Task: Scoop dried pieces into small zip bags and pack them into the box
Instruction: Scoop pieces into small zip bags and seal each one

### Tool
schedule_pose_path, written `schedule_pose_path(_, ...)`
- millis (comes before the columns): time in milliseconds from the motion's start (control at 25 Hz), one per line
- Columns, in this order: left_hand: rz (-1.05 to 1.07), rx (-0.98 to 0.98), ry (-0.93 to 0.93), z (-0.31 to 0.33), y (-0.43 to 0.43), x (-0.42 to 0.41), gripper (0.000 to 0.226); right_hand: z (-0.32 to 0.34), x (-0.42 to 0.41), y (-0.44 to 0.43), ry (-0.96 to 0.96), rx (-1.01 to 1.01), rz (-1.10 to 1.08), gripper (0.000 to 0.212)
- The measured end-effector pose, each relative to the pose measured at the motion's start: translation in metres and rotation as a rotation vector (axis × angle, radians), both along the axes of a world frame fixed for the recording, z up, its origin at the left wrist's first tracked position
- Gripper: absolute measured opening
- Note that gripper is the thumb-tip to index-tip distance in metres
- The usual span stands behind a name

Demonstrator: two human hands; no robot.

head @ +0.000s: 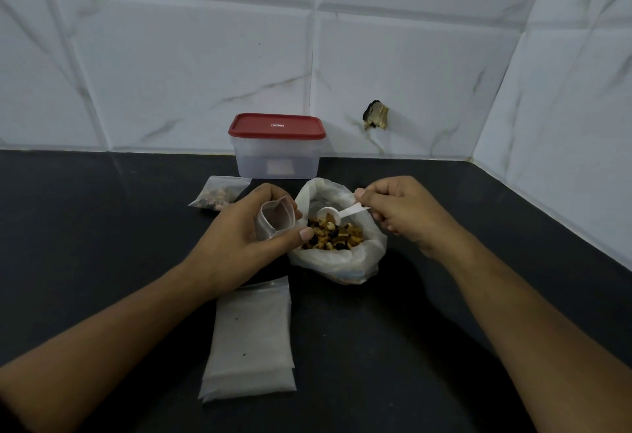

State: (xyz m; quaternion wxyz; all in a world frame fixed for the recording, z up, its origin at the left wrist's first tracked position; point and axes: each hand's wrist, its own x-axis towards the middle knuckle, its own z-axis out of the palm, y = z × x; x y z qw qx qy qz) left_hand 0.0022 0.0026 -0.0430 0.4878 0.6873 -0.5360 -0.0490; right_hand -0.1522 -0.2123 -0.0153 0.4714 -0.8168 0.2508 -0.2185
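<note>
My left hand (246,237) grips a small clear zip bag (275,218), holding its mouth open beside the big bag. A large white plastic bag (342,261), rolled open, holds brown and dark dried pieces (337,236). Pinched in my right hand (400,213) is a white plastic scoop (333,214), whose bowl sits over the dried pieces with a few in it. At the back by the wall stands a clear plastic box (277,159) with its red lid (277,126) on. One filled small zip bag (219,196) lies left of the box.
A stack of empty zip bags (251,340) lies flat on the black counter (102,244) near my left forearm. White tiled walls close the back and right side. A hole in the wall tile (376,115) shows at the back right.
</note>
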Motion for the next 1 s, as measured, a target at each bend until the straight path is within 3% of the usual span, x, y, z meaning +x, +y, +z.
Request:
schedule_pose_path(160, -0.002, -0.006, 0.000, -0.001, 0.000, 0.000, 0.036, -0.008, 0.004, 0.005, 0.017, 0.095, 0.116, 0.011)
schedule_pose_path(440, 0.005, 0.002, -0.001, -0.001, 0.000, 0.001, 0.034, 0.012, -0.011, -0.009, 0.104, -0.050, 0.079, 0.014)
schedule_pose_path(1000, 0.004, 0.003, 0.011, -0.001, 0.000, 0.000, 0.039, -0.003, 0.001, 0.006, 0.102, 0.230, -0.063, 0.025)
